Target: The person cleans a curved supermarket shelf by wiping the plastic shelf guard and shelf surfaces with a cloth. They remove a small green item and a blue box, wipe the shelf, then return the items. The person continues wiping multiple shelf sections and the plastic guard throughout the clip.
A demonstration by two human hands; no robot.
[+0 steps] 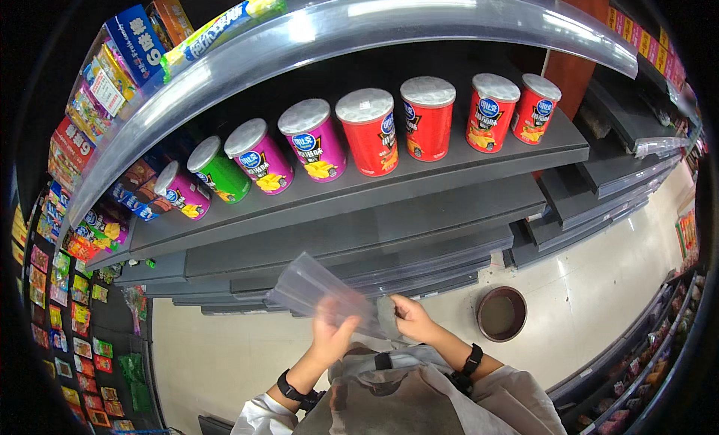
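Observation:
Clear plastic strips (306, 283), blurred and resembling shelf label holders, lie in my left hand (332, 328). Its fingers wrap around them, and the far ends point up and left in front of the lower shelves. A grey cloth (387, 317) is pinched in my right hand (414, 321), against the right end of the strips. Both hands are in front of my torso, below the shelf edges. How many strips there are cannot be told.
Red, purple and green snack canisters (368, 137) line the upper shelf (438, 168). A curved clear plastic rail (415, 19) runs above them. Lower shelves (365, 221) sit beneath. A brown bucket (501, 314) stands on the floor at right. Hanging snack packets (81, 311) fill the left side.

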